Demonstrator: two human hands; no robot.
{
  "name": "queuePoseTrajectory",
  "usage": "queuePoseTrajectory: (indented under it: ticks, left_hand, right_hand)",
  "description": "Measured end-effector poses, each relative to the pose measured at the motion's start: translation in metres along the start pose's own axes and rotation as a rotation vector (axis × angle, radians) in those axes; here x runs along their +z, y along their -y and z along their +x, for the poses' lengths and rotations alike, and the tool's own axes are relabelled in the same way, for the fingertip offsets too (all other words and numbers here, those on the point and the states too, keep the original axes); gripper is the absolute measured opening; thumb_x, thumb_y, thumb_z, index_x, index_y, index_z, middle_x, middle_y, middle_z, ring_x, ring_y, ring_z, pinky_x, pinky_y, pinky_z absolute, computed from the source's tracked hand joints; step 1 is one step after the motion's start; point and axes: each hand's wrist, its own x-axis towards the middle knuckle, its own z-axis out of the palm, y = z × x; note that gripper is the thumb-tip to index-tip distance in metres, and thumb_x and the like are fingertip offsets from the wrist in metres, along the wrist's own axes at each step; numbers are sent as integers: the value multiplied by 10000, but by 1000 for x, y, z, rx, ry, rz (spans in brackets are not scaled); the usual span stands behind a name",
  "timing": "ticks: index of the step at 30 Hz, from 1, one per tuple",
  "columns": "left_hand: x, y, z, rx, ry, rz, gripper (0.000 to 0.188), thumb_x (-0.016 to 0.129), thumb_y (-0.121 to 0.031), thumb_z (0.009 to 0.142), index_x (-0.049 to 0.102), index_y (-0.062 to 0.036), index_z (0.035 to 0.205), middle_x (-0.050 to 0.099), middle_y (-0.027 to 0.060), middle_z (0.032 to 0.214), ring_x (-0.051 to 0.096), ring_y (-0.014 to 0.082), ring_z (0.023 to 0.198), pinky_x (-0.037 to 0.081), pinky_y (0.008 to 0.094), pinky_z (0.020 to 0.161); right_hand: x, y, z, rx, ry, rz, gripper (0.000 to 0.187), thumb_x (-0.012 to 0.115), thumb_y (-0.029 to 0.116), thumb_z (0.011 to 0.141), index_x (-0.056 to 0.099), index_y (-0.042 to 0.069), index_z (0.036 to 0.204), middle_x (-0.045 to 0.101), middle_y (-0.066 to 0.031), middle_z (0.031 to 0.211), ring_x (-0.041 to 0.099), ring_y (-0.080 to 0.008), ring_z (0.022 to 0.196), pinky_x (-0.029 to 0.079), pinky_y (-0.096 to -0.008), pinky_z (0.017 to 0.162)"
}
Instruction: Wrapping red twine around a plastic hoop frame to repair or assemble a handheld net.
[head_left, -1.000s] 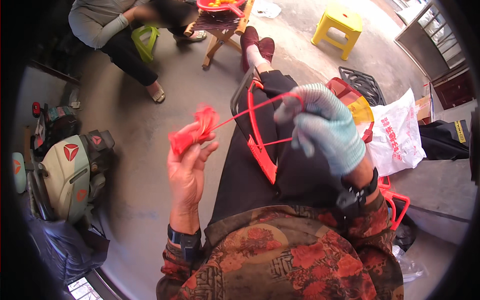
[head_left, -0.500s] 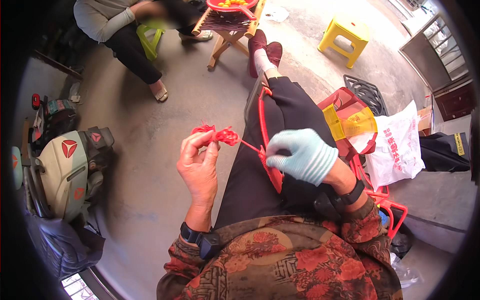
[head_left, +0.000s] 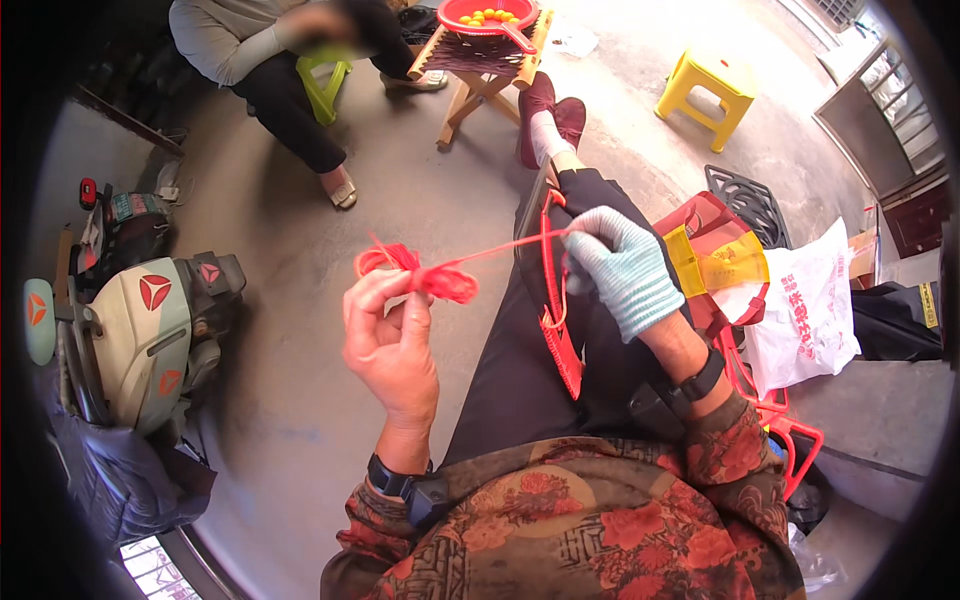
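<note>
At the far left a scooter (head_left: 130, 330) stands along the rim of the view, and between it and the person's leg runs a broad strip of bare concrete floor (head_left: 290, 400), the widest free room here. The left hand (head_left: 390, 345) is raised over that strip, palm up, its fingers (head_left: 415, 310) curled and pinched on a bunch of red cord (head_left: 415, 272); a loop of the bunch sticks out to the left above the thumb. From the bunch one taut strand (head_left: 510, 246) runs right and slightly upward, so the cord's long axis lies nearly level, pointing toward the right hand (head_left: 625, 275). That hand wears a pale knit glove, its fingers closed on the strand's far end just over the knee. Beside it a red frame (head_left: 555, 320) rests on the dark trouser leg, its long axis running from the knee down toward the lap, crossing under the strand. Right of the leg space is tight: a red basket (head_left: 705, 215), a yellow bag (head_left: 720, 265) and a white bag (head_left: 810, 315) crowd close. Farther up, a seated person (head_left: 260, 60), a wooden stool (head_left: 480, 70) and a yellow stool (head_left: 715, 85) stand well apart.
</note>
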Motion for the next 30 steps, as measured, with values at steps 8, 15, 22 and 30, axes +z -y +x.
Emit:
queuePoseTrajectory:
  ticks: [8,15,22,30]
  left_hand:
    - [16,38,-12,-267,382,253,184,684,31,829,624,30,1002,612,54,952,640,135,824,564,253,707]
    - [24,20,-11,-375,326,-71,137,631,-32,892,622,34,1012,628,96,1044,647,170,896,568,242,654]
    - [10,-14,-31,-881,870,-935,521,487,-525,940,563,-10,917,526,239,1148,547,331,1081,571,339,646]
    - [-61,6,-65,-1248,517,-1158,419,440,-449,982,482,-41,1071,484,98,796,457,192,690,438,268,502]
  right_hand:
    - [5,-21,-6,-614,34,-634,336,700,54,764,591,54,1082,664,-108,1058,654,-261,949,518,-306,859]
    - [-27,0,-20,-261,96,415,180,643,159,854,617,22,968,646,-138,1098,608,-201,1012,456,-343,937]
    - [-58,28,-93,-54,1298,438,343,702,240,856,509,8,1020,679,-175,869,681,-305,810,524,-412,785]
    - [-25,-37,-72,-214,109,-344,447,726,326,804,533,29,1077,640,-138,779,665,-247,741,521,-347,713]
